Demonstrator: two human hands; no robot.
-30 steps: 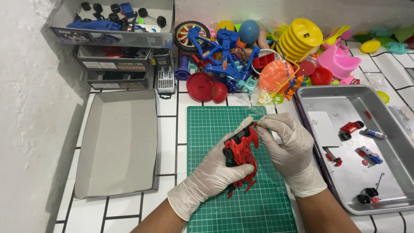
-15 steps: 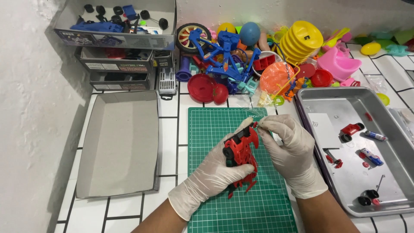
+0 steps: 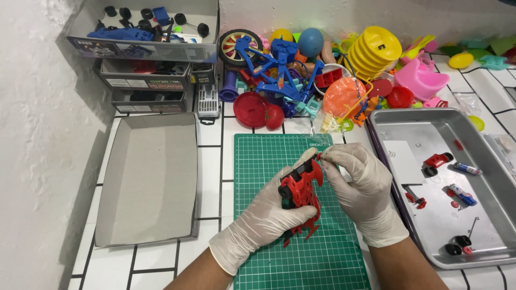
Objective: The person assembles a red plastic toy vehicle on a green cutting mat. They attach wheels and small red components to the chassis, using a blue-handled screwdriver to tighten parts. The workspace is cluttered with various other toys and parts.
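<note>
Both my hands wear white gloves and work over a green cutting mat (image 3: 269, 161). My left hand (image 3: 269, 215) grips a red and black toy car (image 3: 299, 190) from below, holding it upright above the mat. My right hand (image 3: 363, 188) pinches the top end of the toy with thumb and forefinger; I cannot tell whether a small tool or part sits between those fingers.
An empty grey cardboard box lid (image 3: 150, 177) lies left of the mat. A metal tray (image 3: 494, 215) on the right holds small toy parts. A heap of coloured plastic toys (image 3: 322, 70) fills the back, beside stacked boxes (image 3: 145, 53) with wheels and parts.
Hands and toy have barely shifted; my right fingertips stay at the toy's top end, with a slight change of the toy's tilt.
</note>
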